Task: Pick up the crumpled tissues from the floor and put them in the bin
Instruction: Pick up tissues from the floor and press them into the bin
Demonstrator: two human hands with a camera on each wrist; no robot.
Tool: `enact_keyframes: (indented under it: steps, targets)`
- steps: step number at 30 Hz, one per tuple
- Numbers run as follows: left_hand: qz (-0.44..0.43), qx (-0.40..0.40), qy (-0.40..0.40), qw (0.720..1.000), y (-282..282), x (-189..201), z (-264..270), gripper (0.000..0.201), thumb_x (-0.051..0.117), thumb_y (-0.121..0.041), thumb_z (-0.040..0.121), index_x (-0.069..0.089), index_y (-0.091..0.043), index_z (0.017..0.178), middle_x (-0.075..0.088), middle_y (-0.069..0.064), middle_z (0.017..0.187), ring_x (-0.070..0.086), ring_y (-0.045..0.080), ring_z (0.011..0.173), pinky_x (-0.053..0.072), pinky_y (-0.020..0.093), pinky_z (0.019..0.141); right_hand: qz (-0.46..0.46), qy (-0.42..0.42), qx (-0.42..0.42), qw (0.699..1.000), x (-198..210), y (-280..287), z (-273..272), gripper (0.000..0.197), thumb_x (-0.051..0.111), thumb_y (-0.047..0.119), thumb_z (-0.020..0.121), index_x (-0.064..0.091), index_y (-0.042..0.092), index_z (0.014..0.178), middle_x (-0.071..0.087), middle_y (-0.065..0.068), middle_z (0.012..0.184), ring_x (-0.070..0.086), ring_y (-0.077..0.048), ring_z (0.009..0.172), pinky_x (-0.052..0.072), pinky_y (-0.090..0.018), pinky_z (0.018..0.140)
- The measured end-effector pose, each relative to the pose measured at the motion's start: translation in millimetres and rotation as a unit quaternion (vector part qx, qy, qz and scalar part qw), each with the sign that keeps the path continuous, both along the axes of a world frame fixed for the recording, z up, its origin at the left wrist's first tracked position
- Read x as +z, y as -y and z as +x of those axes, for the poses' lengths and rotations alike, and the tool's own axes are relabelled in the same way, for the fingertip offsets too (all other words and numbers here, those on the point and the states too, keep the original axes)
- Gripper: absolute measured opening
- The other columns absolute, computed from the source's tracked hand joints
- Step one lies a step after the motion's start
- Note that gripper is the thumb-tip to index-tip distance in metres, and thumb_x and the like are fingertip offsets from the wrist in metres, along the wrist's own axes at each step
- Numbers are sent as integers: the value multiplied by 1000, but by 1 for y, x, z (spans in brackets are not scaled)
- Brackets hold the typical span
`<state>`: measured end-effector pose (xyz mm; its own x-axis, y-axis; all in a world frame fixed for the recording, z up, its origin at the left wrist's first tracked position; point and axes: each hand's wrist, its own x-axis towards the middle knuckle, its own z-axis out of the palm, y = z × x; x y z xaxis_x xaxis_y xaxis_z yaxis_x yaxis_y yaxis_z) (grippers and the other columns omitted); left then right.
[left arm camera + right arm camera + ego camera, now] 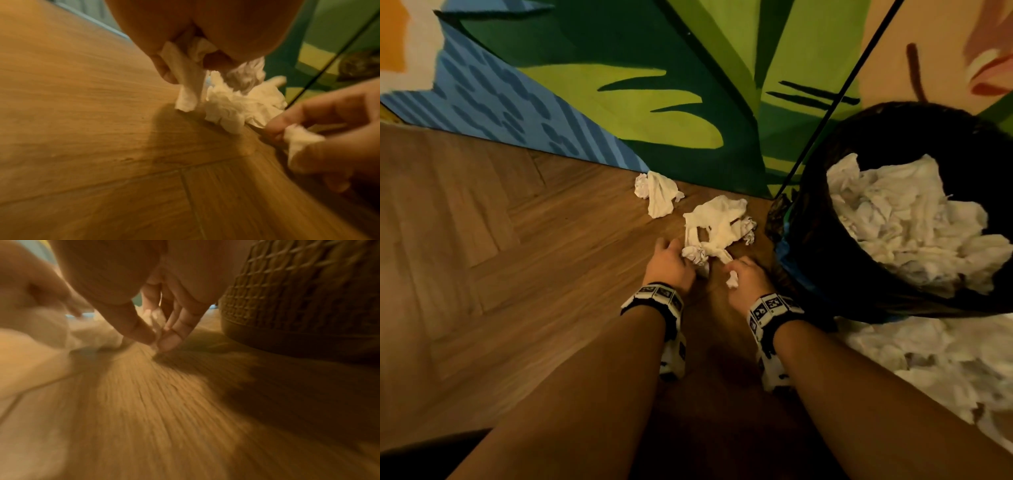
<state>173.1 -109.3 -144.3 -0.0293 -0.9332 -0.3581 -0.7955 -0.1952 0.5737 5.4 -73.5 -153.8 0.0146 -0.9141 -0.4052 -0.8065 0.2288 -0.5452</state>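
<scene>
Left hand (671, 262) grip closed on tissue wad (697, 255); right hand (748, 275) pinches scrap (732, 279); strip between lies left-right.

tissues (717, 219): soft crumpled paper | floor (482, 240): matt wood-grain | bin (825, 260): black mesh-textured

Scene seen from above by the head view, faced down and forward at floor (482, 240) and wall (654, 85), wrist views held low and close over the floor, tissues (232, 107) and bin (298, 296) shared with the head view
</scene>
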Motion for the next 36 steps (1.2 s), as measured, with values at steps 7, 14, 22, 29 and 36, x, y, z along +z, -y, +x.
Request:
enact_keyframes:
  steps: [7,14,22,29,36]
  targets:
    - [56,-161,67,983,0,-15,-20,39,52,-24,87,58,-20,125,22,-3,156,46,23,130,39,31,101,-2,51,-103,993,8,-14,-13,17,60,12,87,49,24,87,58,-4,83,57,-23,74,42,-23,53]
    - [28,-234,81,969,-36,-26,-44,39,59,-21,82,64,-21,121,55,9,133,53,32,119,39,34,101,56,14,-67,996,18,-36,-32,41,49,11,94,55,25,131,61,-11,124,59,-29,112,50,-34,92]
    - [57,94,-111,988,-57,-6,-22,20,57,-13,86,65,-24,73,64,-9,73,61,14,75,43,18,60,50,-25,-45,997,46,-65,-41,23,51,9,91,67,25,88,66,-6,98,64,-26,93,54,-30,76]
    - [-4,146,-256,956,-50,55,-17,30,50,7,81,64,-15,67,58,4,69,53,17,69,42,29,68,11,65,-59,996,77,-61,-28,14,51,22,94,59,34,96,64,-3,105,60,-21,94,47,-28,78]
    - [-29,28,-295,955,-20,151,-32,32,51,2,94,60,4,124,60,22,128,57,29,116,41,31,102,-101,237,-62,964,145,-31,16,36,47,27,100,49,24,136,59,-7,132,54,-25,122,43,-37,103]
